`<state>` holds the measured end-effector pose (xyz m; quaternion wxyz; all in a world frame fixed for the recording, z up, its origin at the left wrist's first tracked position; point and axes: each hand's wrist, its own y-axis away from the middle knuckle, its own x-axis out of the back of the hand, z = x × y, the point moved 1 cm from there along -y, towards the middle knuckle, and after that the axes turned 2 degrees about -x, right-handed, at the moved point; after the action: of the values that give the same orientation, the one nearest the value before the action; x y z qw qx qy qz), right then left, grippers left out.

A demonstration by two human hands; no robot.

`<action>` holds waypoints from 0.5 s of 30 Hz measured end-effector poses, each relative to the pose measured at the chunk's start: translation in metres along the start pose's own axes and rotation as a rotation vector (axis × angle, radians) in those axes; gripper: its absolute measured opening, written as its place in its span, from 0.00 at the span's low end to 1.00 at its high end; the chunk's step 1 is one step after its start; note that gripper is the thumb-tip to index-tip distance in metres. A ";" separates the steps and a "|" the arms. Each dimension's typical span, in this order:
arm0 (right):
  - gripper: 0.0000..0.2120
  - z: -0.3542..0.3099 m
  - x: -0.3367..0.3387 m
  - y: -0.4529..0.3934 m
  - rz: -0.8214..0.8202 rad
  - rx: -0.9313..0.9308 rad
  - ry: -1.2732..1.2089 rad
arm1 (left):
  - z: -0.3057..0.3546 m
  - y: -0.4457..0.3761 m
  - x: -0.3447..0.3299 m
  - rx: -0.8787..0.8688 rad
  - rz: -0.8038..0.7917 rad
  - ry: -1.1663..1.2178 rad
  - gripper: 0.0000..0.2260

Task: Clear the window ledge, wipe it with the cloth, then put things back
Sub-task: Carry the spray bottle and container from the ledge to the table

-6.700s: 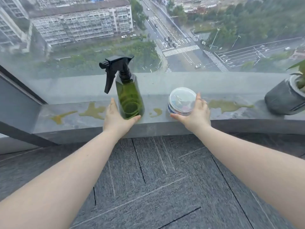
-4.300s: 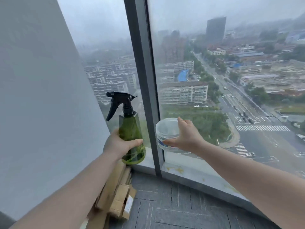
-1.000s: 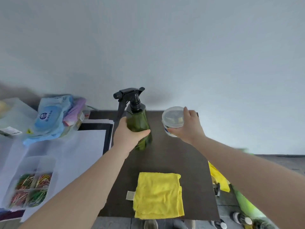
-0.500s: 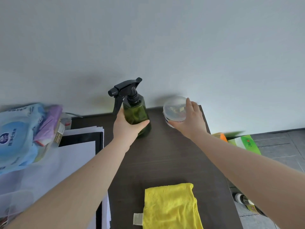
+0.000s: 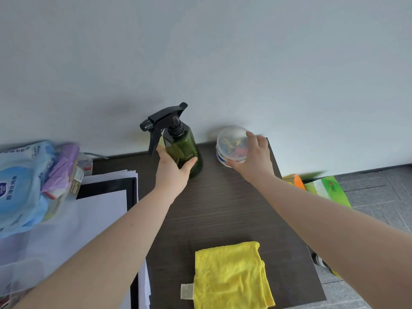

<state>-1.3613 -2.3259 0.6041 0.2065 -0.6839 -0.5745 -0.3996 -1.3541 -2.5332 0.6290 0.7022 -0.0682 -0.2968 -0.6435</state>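
Observation:
A green spray bottle [image 5: 184, 148] with a black trigger head stands at the back of a dark wooden table [image 5: 223, 210], close to the white wall. My left hand [image 5: 171, 172] grips its body from the near side. To its right is a small round tub [image 5: 231, 144] with a clear lid and coloured bits inside, low over the table's back edge. My right hand [image 5: 254, 158] holds it from the right, fingers curled round the rim. A folded yellow cloth [image 5: 231, 277] lies on the table near the front edge. The window ledge is out of sight.
White paper sheets over a black folder [image 5: 104, 204] cover the table's left part. A blue wipes pack [image 5: 20, 188] and a purple packet [image 5: 61, 168] lie further left. Green and orange packaging [image 5: 323, 188] sits on the grey floor to the right.
I carried the bottle and the tub from the window ledge to the table. In the last second both moved toward the wall at the table's back.

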 end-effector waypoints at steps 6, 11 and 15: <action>0.40 -0.002 0.016 0.011 -0.094 -0.091 0.056 | 0.004 0.013 0.004 0.049 0.017 -0.216 0.34; 0.12 -0.002 0.047 0.032 -0.179 -0.112 0.193 | 0.013 0.039 0.012 0.153 -0.177 -0.380 0.18; 0.16 0.000 0.082 0.048 -0.199 -0.069 0.227 | 0.046 0.074 0.019 0.091 -0.342 -0.557 0.23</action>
<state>-1.3136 -2.2870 0.6767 0.2059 -0.5808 -0.5982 -0.5122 -1.2993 -2.5151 0.6975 0.4784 -0.1592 -0.5131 -0.6946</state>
